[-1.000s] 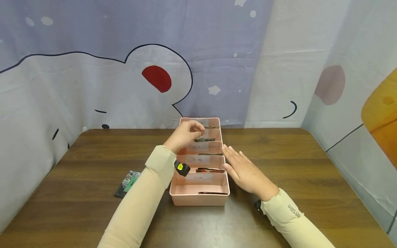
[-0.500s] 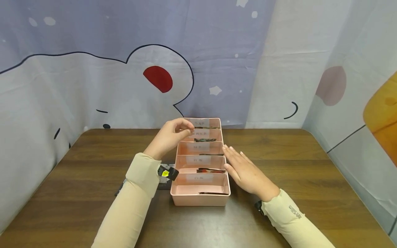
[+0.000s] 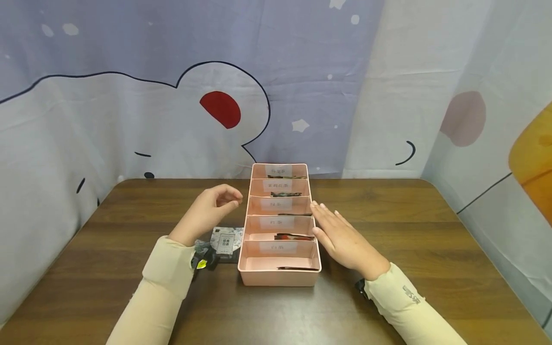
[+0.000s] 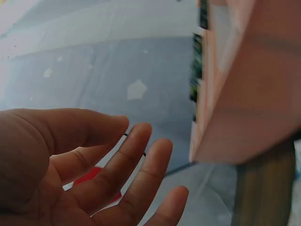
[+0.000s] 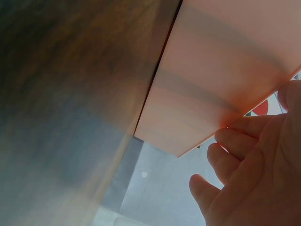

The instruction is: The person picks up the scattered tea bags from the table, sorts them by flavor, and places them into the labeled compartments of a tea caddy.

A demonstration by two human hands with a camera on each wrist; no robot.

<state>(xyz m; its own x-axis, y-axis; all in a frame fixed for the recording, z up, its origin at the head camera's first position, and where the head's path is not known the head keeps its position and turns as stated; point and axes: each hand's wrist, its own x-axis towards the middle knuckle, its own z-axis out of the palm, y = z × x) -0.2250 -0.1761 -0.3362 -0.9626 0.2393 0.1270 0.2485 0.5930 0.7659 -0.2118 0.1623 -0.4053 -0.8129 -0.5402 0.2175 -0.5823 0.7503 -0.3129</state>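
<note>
A long pink box point(image 3: 279, 278) stands on the table, split into several compartments with white paper labels. Thin tea packets stand inside, one with red on it point(image 3: 294, 237) and a dark green one point(image 3: 286, 194). My left hand point(image 3: 209, 213) hovers left of the box, its fingers loosely bent and nothing between them; the left wrist view shows thumb and fingers point(image 4: 141, 174) apart from the box. Below that hand a grey and black tea packet point(image 3: 226, 242) lies flat beside the box. My right hand point(image 3: 345, 239) touches the box's right wall with fairly straight fingers.
The brown wooden table point(image 3: 431, 239) reaches back to a patterned cloth curtain point(image 3: 302, 86). Another cloth hangs along the right side. My left forearm covers part of the table left of the box.
My left hand has moved from above the rear compartments to the left and toward me, out of the box. The grey and black packet has come into view. My right hand keeps its place.
</note>
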